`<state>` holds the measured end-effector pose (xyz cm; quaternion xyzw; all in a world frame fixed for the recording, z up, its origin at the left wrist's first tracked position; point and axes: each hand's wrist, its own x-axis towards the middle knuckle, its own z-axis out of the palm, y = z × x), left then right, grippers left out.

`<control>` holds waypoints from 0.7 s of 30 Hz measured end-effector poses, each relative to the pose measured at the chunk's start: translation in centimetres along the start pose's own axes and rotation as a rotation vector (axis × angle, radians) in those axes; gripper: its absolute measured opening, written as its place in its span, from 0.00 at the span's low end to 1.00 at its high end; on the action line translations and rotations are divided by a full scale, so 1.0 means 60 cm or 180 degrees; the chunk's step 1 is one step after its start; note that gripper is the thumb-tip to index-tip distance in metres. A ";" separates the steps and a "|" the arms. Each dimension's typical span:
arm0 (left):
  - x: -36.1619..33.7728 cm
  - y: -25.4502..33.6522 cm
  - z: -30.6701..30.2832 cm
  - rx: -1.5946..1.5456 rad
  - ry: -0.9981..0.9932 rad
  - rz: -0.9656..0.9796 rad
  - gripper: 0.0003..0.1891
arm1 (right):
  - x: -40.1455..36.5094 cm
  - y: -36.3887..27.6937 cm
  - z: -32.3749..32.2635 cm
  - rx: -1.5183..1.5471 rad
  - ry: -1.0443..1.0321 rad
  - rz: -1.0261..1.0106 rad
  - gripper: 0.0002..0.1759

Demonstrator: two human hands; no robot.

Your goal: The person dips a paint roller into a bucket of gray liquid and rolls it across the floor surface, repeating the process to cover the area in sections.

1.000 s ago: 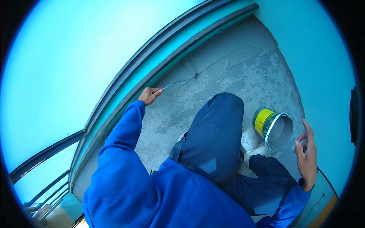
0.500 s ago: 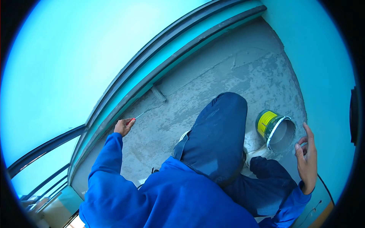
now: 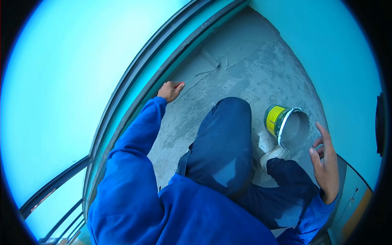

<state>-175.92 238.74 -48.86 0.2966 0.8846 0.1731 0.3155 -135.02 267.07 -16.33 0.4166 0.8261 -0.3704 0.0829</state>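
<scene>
My left hand (image 3: 170,91) is closed round the red handle (image 3: 179,85) of a paint roller. The roller's thin wire frame runs up and right to its grey roller head (image 3: 210,59), which lies on the grey-coated floor (image 3: 261,77) near the low wall. On the right, my right hand (image 3: 326,165) is held in the air with its fingers apart and holds nothing. Just up and left of it, a green bucket (image 3: 274,119) with a yellow label is tilted, its open mouth towards my right hand and its inside coated grey.
A turquoise wall (image 3: 326,61) rises at the right. Dark frame rails (image 3: 134,65) curve along the left beside a bright pane. My bent knee (image 3: 228,134) is in the middle, and a light-coloured shoe (image 3: 272,156) is below the bucket.
My left hand has moved forward and right, pushing the roller farther along the floor beside the low wall. The view has shifted a little; my right hand stays raised and open.
</scene>
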 end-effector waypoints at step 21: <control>0.464 0.416 0.166 0.0041 0.0342 0.0264 0.22 | -0.028 0.085 0.003 -0.0051 0.0097 0.0252 0.33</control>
